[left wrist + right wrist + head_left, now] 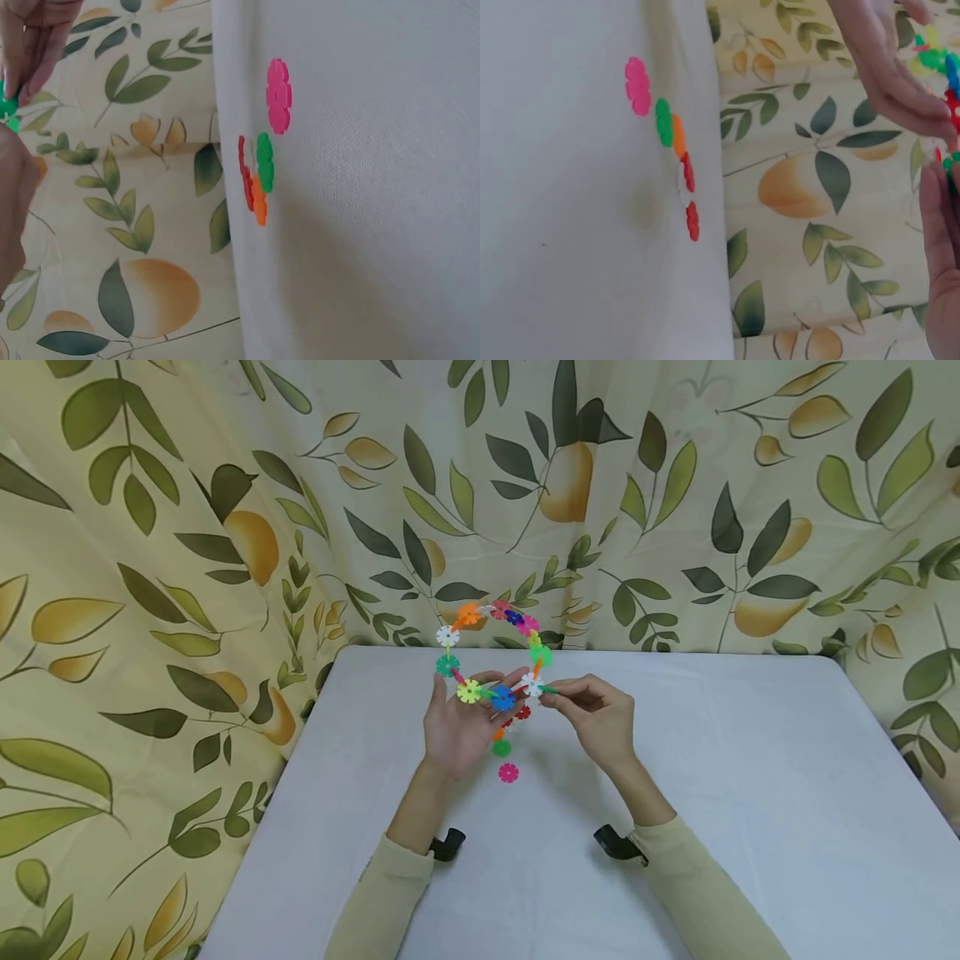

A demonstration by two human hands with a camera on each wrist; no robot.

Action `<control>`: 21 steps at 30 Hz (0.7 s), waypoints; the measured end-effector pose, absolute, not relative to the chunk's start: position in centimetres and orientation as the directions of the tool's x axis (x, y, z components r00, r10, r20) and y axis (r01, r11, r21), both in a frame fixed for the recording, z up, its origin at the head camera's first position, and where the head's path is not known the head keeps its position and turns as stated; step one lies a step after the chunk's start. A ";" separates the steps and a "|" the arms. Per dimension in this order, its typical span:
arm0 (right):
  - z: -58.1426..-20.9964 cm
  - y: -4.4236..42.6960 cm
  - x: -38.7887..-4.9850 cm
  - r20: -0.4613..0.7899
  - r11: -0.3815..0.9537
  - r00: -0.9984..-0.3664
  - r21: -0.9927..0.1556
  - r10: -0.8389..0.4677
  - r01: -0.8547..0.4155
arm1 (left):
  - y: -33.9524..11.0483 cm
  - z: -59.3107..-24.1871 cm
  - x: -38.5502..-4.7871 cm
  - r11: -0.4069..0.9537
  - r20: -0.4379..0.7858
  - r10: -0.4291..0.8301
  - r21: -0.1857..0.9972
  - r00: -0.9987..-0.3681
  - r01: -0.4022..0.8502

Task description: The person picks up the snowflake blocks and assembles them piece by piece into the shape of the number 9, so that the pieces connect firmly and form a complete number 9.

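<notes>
A ring of colourful notched plastic interlocking discs (503, 697) is held up above the far part of the table. My left hand (465, 735) is palm up beneath its near side, fingers extended and thumb standing apart; the ring crosses in front of these fingers. My right hand (603, 714) pinches a green disc (550, 690) by the white disc (532, 684) at the ring's right. In the left wrist view, the right hand's fingertips (34, 90) are on green. The ring is mostly out of frame in both wrist views.
Loose discs lie on the white table (750, 777) below the hands: a pink one (508, 772), a green one (502, 747), and an orange one, a white one and red ones (693, 221) close together. A leaf-patterned curtain (660, 568) hangs behind the far edge.
</notes>
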State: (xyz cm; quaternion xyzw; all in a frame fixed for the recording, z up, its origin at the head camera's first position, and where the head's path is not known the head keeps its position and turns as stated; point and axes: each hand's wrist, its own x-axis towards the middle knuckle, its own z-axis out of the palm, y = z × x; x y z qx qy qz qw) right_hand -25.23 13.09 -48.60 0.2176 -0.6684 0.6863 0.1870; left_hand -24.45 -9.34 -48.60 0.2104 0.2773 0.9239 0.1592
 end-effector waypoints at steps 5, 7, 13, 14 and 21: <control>-48.4 14.2 -25.5 0.523 -0.135 -0.846 -0.850 -0.109 -0.508 | -10.1 -48.5 -24.4 -0.815 0.344 0.507 0.492 -0.790 -0.308; -48.3 14.5 -25.6 0.513 -0.154 -0.847 -0.856 -0.142 -0.493 | -10.2 -48.5 -24.4 -0.798 0.340 0.541 0.497 -0.769 -0.341; -48.0 15.5 -25.8 0.460 -0.188 -0.855 -0.886 -0.240 -0.424 | -10.0 -48.4 -24.4 -0.722 0.295 0.602 0.597 -0.742 -0.349; -48.0 15.7 -25.8 0.448 -0.191 -0.857 -0.892 -0.256 -0.410 | -9.9 -48.5 -24.4 -0.715 0.294 0.609 0.606 -0.737 -0.349; -47.8 16.5 -26.0 0.402 -0.239 -0.838 -0.913 -0.370 -0.332 | -9.9 -48.9 -24.8 -0.614 0.264 0.706 0.691 -0.657 -0.381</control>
